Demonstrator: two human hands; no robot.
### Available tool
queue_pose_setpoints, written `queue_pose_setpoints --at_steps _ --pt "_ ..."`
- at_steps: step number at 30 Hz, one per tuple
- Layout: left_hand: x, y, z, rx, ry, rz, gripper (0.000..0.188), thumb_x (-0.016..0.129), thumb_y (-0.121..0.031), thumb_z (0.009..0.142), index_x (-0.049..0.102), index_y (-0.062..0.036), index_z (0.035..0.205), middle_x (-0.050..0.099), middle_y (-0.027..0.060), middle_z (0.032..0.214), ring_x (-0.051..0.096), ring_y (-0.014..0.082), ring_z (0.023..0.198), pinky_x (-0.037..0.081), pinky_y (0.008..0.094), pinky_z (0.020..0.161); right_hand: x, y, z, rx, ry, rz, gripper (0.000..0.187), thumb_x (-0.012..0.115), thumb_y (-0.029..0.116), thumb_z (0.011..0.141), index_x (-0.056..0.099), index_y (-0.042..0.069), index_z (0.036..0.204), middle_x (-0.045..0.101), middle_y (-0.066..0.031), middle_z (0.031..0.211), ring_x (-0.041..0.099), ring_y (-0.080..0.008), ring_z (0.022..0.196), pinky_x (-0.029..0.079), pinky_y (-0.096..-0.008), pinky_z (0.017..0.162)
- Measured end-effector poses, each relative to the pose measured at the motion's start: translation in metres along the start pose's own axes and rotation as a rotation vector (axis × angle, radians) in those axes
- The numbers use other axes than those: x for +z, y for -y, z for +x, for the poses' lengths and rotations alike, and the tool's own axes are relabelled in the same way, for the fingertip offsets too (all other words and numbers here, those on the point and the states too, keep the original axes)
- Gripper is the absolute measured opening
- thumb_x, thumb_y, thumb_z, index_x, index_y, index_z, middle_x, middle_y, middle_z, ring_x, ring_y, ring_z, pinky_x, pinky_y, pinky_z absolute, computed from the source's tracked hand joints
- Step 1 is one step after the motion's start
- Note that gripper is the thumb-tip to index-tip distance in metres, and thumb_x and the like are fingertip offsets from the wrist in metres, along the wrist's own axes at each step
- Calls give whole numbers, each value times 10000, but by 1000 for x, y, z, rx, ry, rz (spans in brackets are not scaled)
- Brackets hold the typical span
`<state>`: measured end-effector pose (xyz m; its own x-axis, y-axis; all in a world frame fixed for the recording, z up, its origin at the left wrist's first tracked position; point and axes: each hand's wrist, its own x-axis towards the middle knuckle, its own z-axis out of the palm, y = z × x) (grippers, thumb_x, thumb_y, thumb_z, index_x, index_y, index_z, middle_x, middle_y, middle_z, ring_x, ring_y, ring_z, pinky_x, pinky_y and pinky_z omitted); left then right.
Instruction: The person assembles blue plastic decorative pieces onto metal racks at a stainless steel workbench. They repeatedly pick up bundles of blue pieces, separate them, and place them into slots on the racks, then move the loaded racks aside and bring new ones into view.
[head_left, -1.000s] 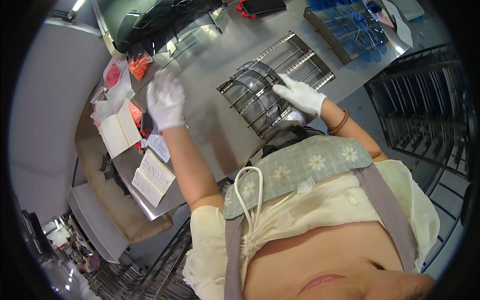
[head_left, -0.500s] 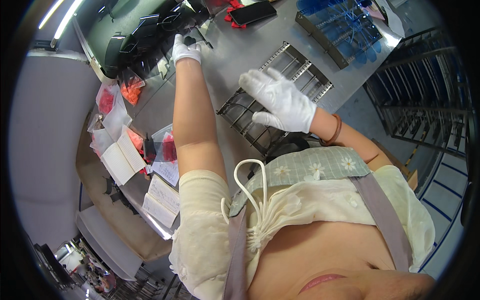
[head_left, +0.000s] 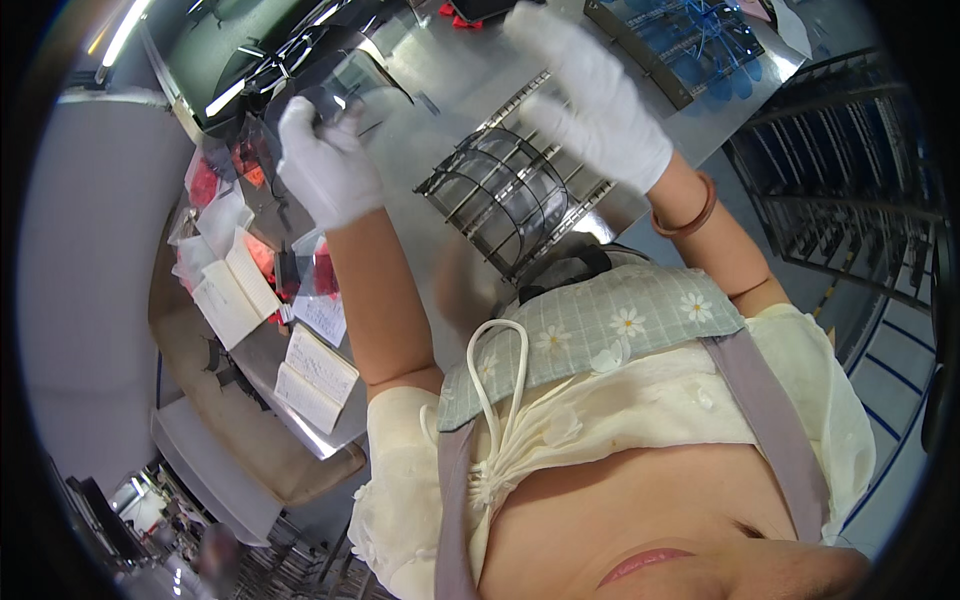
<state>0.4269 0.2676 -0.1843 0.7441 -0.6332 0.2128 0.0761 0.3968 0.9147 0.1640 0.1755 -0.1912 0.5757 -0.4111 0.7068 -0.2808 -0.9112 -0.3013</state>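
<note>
My white-gloved left hand (head_left: pixel 330 170) is raised over the left of the table, its fingers curled on a thin clear piece with a dark edge (head_left: pixel 400 85). The piece looks like a lens or sheet; its exact kind does not show. My right hand (head_left: pixel 600 110), also gloved, is over the far end of a slotted metal rack (head_left: pixel 500 165), fingers stretched out, blurred and apparently holding nothing. Thin round clear discs with dark rims (head_left: pixel 567 205) stand in the rack's near part.
Glossy dark pieces (head_left: pixel 290 65) lie in a green tray (head_left: pixel 185 45) at far left. Bags of red parts (head_left: pixel 203 185) and open notebooks (head_left: pixel 318 375) line the table's left edge. Another rack with blue discs (head_left: pixel 690 45) stands far right. A tall dark shelf rack (head_left: pixel 830 170) stands beyond the table.
My left hand has drawn back from the dark pieces with a clear piece in it. My right hand has moved farther away. The rack's dark-rimmed discs show more fully.
</note>
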Motion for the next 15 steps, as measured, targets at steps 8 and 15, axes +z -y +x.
queue_pose_setpoints --at_steps 8,15 --pt "52 -94 -111 214 506 197 522 630 -74 968 517 16 1469 665 78 1125 633 124 933 528 253 825 -41 18 89 350 -19 469 963 801 255 855 273 -7 1617 547 -221 1408 533 -285 1297 425 -384 1102" --pt "75 -89 -107 841 415 846 853 842 -74 747 447 -1 1500 445 204 1531 460 405 1407 503 420 1037 -30 15 71 407 -44 926 373 592 178 1037 593 40 1384 690 -96 1073 656 -178 983 540 -325 867"
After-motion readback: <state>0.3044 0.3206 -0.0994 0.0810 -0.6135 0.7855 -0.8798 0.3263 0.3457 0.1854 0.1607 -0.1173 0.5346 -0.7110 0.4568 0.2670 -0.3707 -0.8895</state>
